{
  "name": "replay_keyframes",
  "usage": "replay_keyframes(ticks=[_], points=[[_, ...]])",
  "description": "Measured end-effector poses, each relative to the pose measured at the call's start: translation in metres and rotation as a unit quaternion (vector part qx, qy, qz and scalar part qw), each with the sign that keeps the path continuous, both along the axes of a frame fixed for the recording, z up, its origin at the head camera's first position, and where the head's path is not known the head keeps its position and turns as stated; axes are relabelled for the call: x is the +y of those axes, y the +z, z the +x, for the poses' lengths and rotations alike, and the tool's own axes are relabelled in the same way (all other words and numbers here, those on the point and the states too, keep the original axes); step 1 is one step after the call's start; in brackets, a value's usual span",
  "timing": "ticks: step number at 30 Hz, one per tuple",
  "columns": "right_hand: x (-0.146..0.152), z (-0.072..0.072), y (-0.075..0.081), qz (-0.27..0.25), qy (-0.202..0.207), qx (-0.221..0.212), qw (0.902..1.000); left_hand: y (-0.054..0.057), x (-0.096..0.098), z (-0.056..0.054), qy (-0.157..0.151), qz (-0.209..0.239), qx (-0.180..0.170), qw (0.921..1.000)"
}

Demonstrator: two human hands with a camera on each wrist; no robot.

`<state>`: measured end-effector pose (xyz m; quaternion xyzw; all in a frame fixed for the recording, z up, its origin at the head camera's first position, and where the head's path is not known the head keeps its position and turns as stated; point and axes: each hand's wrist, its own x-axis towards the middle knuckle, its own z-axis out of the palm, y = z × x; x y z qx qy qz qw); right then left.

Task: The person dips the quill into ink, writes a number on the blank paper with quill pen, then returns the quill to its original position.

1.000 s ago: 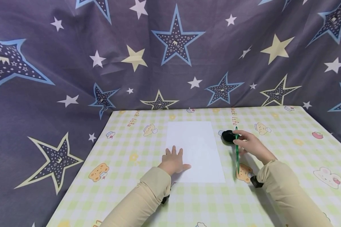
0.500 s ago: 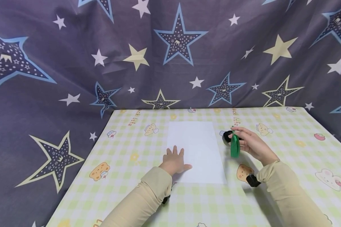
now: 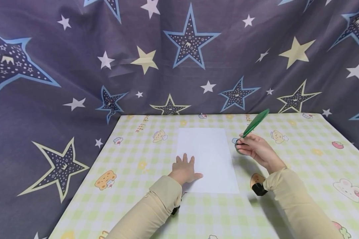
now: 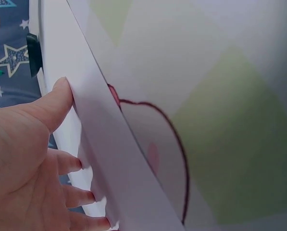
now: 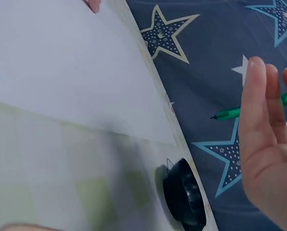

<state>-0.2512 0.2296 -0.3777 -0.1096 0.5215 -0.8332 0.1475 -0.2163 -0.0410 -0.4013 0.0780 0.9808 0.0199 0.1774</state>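
My left hand rests spread on the lower left part of a white sheet of paper. In the left wrist view its thumb and fingertips touch the sheet near the edge. My right hand is raised above the table, right of the paper, and pinches a green pen with a leaf-like or feather-like top. That top slants up and away to the right. The right wrist view shows the pen's dark tip, pointing left and touching nothing. Behind the right hand a round black cup-like holder stands on the table, mostly hidden in the head view.
A green-and-white checked cloth with cartoon prints covers the table. Beyond its far edge hangs a dark curtain with stars. A small black device sits at the right wrist, and another at the left.
My right hand has moved slightly left and turned the pen: its green top swung from hanging down to pointing up. The left hand stays on the paper.
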Motion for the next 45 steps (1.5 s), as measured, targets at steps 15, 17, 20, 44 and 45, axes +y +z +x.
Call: replay_keyframes(ticks=[15,17,20,44,45], points=[[-0.025,-0.007,0.002,0.064,-0.098,-0.030,0.9926,-0.003,-0.002,-0.001,0.002,-0.002,0.000,1.0000],[-0.027,-0.008,0.002,0.057,-0.101,-0.030,0.9928,-0.003,-0.001,0.000,0.002,0.000,0.002,1.0000],[-0.031,-0.008,0.001,0.053,-0.107,-0.029,0.9924,-0.003,-0.001,0.000,0.001,-0.002,0.006,1.0000],[-0.069,-0.021,-0.015,0.214,-0.188,0.041,0.9577,-0.005,-0.004,-0.003,-0.010,-0.019,0.022,0.9995],[-0.070,-0.023,-0.018,0.217,-0.187,0.047,0.9570,-0.005,-0.005,-0.004,-0.012,-0.019,0.021,0.9995]])
